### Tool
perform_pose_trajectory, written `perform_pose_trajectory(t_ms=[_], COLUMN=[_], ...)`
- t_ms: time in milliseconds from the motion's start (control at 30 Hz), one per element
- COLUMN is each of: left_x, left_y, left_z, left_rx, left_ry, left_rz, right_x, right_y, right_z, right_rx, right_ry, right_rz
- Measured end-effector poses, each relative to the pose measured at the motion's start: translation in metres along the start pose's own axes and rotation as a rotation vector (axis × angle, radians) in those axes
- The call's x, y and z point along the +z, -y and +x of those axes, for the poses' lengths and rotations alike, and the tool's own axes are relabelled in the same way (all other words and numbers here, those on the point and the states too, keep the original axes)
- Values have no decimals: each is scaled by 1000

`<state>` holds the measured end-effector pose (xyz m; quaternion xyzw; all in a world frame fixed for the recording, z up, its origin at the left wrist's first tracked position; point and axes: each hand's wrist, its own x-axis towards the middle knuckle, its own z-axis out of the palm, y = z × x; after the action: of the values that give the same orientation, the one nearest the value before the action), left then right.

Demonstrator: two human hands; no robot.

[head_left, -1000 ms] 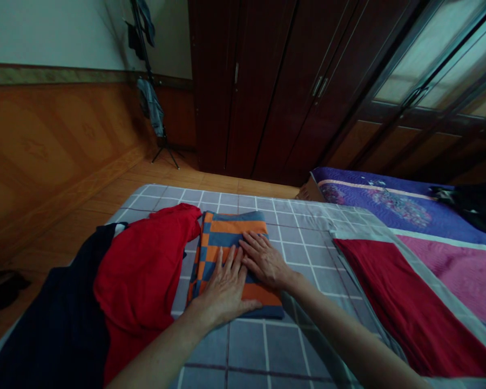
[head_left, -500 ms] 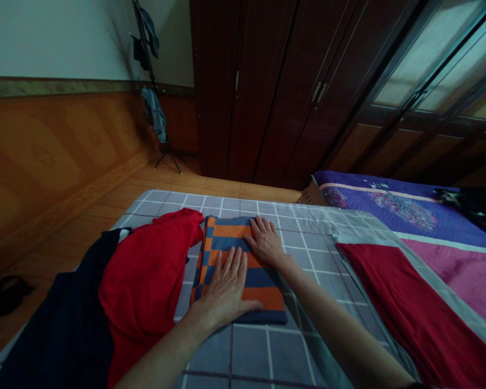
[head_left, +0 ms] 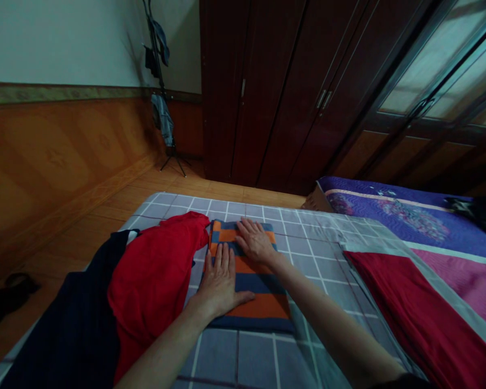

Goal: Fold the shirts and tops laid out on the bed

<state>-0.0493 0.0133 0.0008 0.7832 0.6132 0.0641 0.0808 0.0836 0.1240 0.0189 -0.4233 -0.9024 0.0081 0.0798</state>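
A folded garment with orange and blue-grey stripes [head_left: 263, 308] lies flat on the grey checked bed cover [head_left: 299, 237]. My left hand [head_left: 221, 281] rests palm down on its left part, fingers stretched out and thumb spread to the right. Further up, my right hand [head_left: 255, 240] lies flat near its far edge, fingers extended. Both hands touch the cloth without gripping it. Just left of the striped garment is a crumpled red garment [head_left: 154, 270], next to a dark navy garment [head_left: 76, 324].
On the right lies a folded dark red cloth [head_left: 413, 292], beside a purple and pink bedspread [head_left: 397, 208]. Beyond the bed stand a dark wooden wardrobe [head_left: 267, 97] and a coat rack [head_left: 160, 70] with clothes on it. A dark object [head_left: 12, 297] is on the floor at left.
My left hand has moved left across the striped garment to its left side. My right hand has shifted slightly left along the far part. The whole view has shifted a little.
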Motion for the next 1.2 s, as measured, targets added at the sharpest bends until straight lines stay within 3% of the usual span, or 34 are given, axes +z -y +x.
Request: perform_pose_trajectory(t_ms=[133,367,567,767,933,1100,1200], left_x=[0,-1,1,-10,-26,-50,-49], left_y=[2,1,3,-1,-2,-21,-37], left_z=[0,1,0,0,-2,-9,-3], left_rx=[29,-20,3,-20,-21,165,338], left_ry=[-8,13,13,104,194,220,210], left_rz=[-44,-7,-35,-11,-21,-147,-255], right_x=[8,9,6,3,10,22,30], right_y=[27,8,10,-19,12,23,16], right_z=[15,47,4,-46,-87,-98,-98], right_rx=[-258,-60,-56,196,-3,14,-44], right_ry=[81,24,16,-28,-52,-89,-116], right_rz=[53,-22,-44,-102,-42,-27,-38])
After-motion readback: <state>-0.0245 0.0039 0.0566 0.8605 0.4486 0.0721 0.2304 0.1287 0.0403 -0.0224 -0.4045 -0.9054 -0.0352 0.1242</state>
